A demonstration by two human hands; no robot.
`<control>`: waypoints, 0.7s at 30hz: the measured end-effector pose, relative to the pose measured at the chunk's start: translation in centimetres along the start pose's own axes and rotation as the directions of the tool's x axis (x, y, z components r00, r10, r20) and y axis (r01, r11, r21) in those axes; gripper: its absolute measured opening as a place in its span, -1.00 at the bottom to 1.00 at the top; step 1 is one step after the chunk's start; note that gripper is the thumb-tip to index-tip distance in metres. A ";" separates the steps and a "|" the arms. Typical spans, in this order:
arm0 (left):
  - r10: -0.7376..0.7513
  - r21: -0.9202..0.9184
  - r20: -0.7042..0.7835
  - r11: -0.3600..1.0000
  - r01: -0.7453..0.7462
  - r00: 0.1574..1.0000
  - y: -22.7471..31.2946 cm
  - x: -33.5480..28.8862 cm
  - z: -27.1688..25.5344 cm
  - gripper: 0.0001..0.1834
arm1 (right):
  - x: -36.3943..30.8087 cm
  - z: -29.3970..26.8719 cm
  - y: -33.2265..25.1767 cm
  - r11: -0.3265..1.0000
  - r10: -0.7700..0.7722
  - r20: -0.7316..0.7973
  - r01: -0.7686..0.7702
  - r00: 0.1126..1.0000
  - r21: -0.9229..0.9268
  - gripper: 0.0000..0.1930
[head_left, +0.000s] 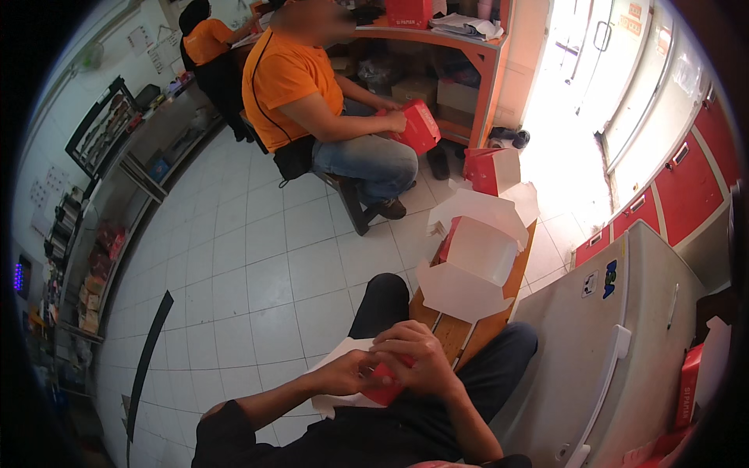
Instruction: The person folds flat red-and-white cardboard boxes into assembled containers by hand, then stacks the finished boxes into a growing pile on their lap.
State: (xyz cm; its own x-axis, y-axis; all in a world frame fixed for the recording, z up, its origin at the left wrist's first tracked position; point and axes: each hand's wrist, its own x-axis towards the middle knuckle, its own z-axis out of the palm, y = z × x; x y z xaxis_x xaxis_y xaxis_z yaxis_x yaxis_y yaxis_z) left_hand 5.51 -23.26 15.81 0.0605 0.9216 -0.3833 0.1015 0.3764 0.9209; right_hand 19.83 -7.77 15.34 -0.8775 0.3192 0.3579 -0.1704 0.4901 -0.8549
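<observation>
A red and white cardboard box (384,395) rests on my lap, its white flaps spread to the left. My left hand (349,373) holds it from the left with bent fingers. From the right and above, my right hand (419,355) grips the same box, fingers curled over its upper edge. Both hands meet near the middle and cover much of the box, so the exact fold under the fingers is hidden. Just beyond my knees an open box (485,251), red outside and white inside, stands on a wooden bench (466,343) with its flaps out.
Farther along is another red and white box (493,171). A seated person in an orange shirt (292,86) holds a red box (420,129); a second person (207,43) sits behind. A white refrigerator (562,366) flanks my right. Metal shelving (129,210) lines the left wall.
</observation>
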 end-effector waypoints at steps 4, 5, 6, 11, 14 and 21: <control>-0.018 -0.283 -0.191 0.958 -0.038 0.981 -1.1 0.7 0.2 -0.68 | 0.6 1.0 -1.3 0.975 -0.136 -0.316 0.071 0.939 -0.209 -0.76; -0.051 -0.412 -0.304 0.908 -0.082 0.951 0.0 0.8 0.2 -0.71 | 0.1 1.2 -0.8 0.966 -0.160 -0.407 0.057 0.899 -0.253 -0.74; -0.047 -0.469 -0.409 0.867 -0.166 0.911 -0.1 0.9 -0.4 -0.74 | -0.4 1.3 -0.3 0.955 -0.185 -0.492 0.038 0.850 -0.293 -0.72; -0.026 -0.520 -0.780 0.583 -0.625 0.625 2.1 2.7 -0.8 -0.77 | -1.2 2.8 0.6 0.911 -0.270 -0.315 0.135 0.910 -0.390 -0.71; -0.041 -0.463 -0.843 0.564 -0.684 0.537 2.1 4.3 0.8 -0.75 | -0.7 2.8 1.7 0.835 -0.376 -0.226 0.222 0.899 -0.504 -0.74; 0.142 -0.286 -0.900 0.523 -0.803 0.413 3.7 5.7 2.7 -0.71 | 1.7 -0.7 1.2 0.813 -0.440 -0.202 0.292 0.875 -0.504 -0.58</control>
State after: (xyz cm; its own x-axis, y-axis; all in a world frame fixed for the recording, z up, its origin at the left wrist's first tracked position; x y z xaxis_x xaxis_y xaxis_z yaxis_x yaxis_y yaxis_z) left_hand 8.94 -16.91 16.83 -0.8538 0.5193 0.0364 -0.2796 -0.5164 0.8094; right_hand 18.43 -6.06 15.21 -0.6026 0.2278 0.7649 -0.1684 0.9005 -0.4009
